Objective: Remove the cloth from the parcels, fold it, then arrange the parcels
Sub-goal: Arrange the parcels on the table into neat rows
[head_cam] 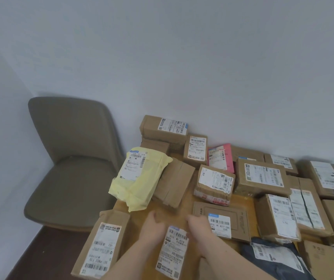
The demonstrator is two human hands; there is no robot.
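My left hand (152, 225) and right hand (199, 226) grip the far end of a brown box (175, 253) nearest me, fingers curled over its edge, its white label between my wrists. Just left of it lies another labelled box (101, 245); to the right, a flat carton (222, 221) and a dark bag (275, 257). Beyond sit a yellow bag (137, 178), a pink packet (221, 157) and more boxes against the wall (182, 57). A chair (71, 158) stands left. I see no cloth.

parcels (262, 177): brown boxes, white labels | crowded on table | uncovered
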